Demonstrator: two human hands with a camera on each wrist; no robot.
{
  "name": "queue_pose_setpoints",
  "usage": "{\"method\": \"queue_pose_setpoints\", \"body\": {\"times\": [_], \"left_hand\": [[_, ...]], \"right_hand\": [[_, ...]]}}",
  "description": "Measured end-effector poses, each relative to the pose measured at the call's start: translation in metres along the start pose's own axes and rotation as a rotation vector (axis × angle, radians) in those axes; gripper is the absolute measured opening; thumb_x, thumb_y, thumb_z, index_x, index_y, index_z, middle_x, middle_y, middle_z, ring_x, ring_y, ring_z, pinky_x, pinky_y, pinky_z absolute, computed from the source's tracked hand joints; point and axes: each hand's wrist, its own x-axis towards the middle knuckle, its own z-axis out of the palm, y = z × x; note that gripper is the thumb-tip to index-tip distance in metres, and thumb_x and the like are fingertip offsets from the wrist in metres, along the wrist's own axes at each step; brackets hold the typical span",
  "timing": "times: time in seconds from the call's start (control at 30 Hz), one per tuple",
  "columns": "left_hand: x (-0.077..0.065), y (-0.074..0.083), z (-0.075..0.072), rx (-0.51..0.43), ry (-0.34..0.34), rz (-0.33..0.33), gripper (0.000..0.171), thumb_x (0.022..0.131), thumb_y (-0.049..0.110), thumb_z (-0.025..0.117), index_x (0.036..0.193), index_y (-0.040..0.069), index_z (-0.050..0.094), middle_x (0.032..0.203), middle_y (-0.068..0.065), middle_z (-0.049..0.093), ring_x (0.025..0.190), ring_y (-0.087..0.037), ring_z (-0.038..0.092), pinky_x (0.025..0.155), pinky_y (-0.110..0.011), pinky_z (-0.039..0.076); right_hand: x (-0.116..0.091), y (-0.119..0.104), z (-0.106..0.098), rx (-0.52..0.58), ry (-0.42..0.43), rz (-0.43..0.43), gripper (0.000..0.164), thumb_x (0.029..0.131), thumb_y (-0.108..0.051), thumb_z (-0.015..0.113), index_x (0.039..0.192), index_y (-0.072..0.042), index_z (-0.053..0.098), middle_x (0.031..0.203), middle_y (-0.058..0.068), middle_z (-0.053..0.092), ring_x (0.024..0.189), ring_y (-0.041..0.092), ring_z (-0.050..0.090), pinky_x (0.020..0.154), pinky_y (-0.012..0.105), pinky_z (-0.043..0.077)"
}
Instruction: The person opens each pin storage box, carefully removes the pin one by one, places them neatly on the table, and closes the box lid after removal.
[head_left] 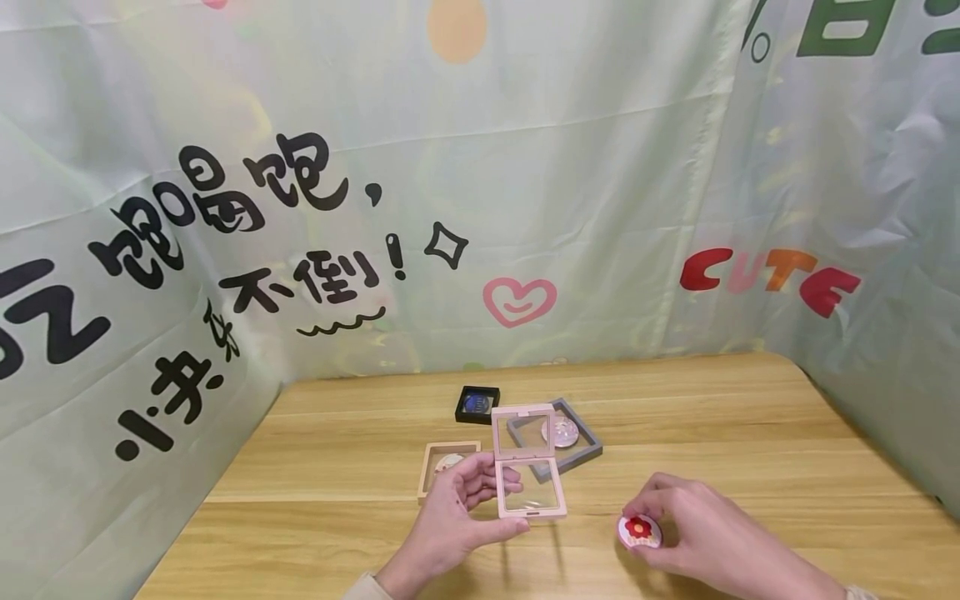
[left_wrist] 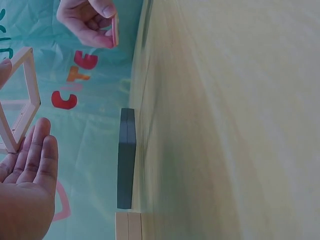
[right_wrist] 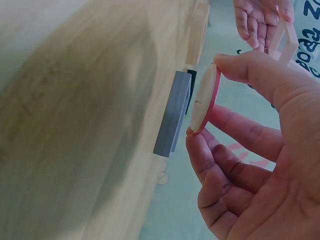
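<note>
My left hand (head_left: 457,517) holds a pink display frame (head_left: 525,460) above the table, its two hinged halves folded open and clear film in each. In the left wrist view, the pink frame (left_wrist: 33,82) rests between the thumb and the outstretched fingers. To the right, my right hand (head_left: 697,521) pinches a round badge (head_left: 639,531) by its edge; a red flower on white decorates its face. The right wrist view shows the pale back of the badge (right_wrist: 204,102) and its red rim, between thumb and fingers. Badge and pink frame are apart.
Behind the pink frame lies a grey display frame (head_left: 583,457) with a pinkish round piece (head_left: 562,432) in it. A small black frame (head_left: 461,415) holding a blue disc sits farther back. The beige frame (head_left: 424,471) is partly hidden by my left hand. Printed cloth (head_left: 600,208) surrounds the wooden table (head_left: 750,433).
</note>
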Motion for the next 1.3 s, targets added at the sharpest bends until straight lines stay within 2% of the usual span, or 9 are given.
{"method": "queue_pose_setpoints", "body": {"times": [0.27, 0.37, 0.7, 0.83, 0.93, 1.1, 1.3], "left_hand": [[0.0, 0.001, 0.0, -0.003, 0.001, 0.001, 0.065, 0.081, 0.005, 0.091, 0.139, -0.003, 0.061, 0.131, -0.032, 0.069, 0.113, -0.018, 0.075, 0.108, -0.028, 0.058], [0.0, 0.0, -0.001, -0.006, 0.003, 0.002, 0.065, 0.081, 0.005, 0.091, 0.138, -0.002, 0.062, 0.131, -0.032, 0.069, 0.113, -0.017, 0.075, 0.108, -0.029, 0.058], [0.0, -0.001, -0.002, -0.004, 0.002, 0.008, 0.064, 0.082, 0.005, 0.09, 0.138, -0.003, 0.061, 0.13, -0.032, 0.069, 0.115, -0.027, 0.075, 0.108, -0.032, 0.059], [0.0, -0.001, -0.002, -0.009, 0.002, 0.007, 0.062, 0.081, 0.005, 0.09, 0.136, -0.001, 0.062, 0.13, -0.033, 0.069, 0.113, -0.022, 0.075, 0.108, -0.031, 0.059], [0.0, -0.001, -0.002, -0.007, 0.001, 0.004, 0.064, 0.081, 0.005, 0.09, 0.137, -0.004, 0.061, 0.13, -0.032, 0.069, 0.113, -0.023, 0.075, 0.107, -0.029, 0.059], [0.0, -0.001, -0.002, 0.0, -0.001, -0.004, 0.067, 0.082, 0.006, 0.09, 0.139, -0.007, 0.059, 0.13, -0.032, 0.069, 0.115, -0.026, 0.074, 0.108, -0.029, 0.058], [0.0, -0.002, -0.002, -0.006, -0.001, -0.013, 0.066, 0.082, 0.005, 0.09, 0.139, -0.004, 0.06, 0.131, -0.032, 0.068, 0.113, -0.017, 0.075, 0.108, -0.03, 0.058]], "right_hand": [[0.0, 0.004, 0.003, 0.012, -0.031, 0.052, 0.025, 0.083, -0.038, 0.092, 0.104, -0.029, 0.082, 0.099, -0.015, 0.067, 0.082, -0.006, 0.053, 0.07, 0.019, 0.052], [-0.001, 0.005, 0.005, 0.016, -0.032, 0.051, 0.024, 0.083, -0.037, 0.091, 0.103, -0.029, 0.082, 0.098, -0.016, 0.067, 0.081, -0.006, 0.053, 0.069, 0.018, 0.051], [0.0, 0.01, 0.006, 0.021, -0.049, 0.033, 0.022, 0.084, -0.032, 0.09, 0.104, -0.026, 0.081, 0.097, -0.015, 0.066, 0.08, -0.006, 0.052, 0.067, 0.019, 0.049], [0.002, 0.01, 0.006, 0.048, -0.099, 0.119, 0.024, 0.084, -0.034, 0.091, 0.104, -0.026, 0.081, 0.098, -0.011, 0.066, 0.079, -0.001, 0.053, 0.067, 0.018, 0.049], [0.003, 0.011, 0.007, 0.054, -0.123, 0.155, 0.024, 0.083, -0.034, 0.092, 0.104, -0.027, 0.081, 0.098, -0.01, 0.065, 0.079, 0.001, 0.052, 0.068, 0.018, 0.049], [0.001, 0.015, 0.009, 0.058, -0.109, 0.098, 0.023, 0.084, -0.033, 0.091, 0.104, -0.027, 0.08, 0.097, -0.011, 0.064, 0.077, -0.003, 0.05, 0.065, 0.019, 0.046], [0.002, 0.018, 0.011, 0.074, -0.14, 0.133, 0.024, 0.084, -0.035, 0.091, 0.104, -0.027, 0.08, 0.098, -0.009, 0.064, 0.076, 0.0, 0.051, 0.064, 0.019, 0.046]]}}
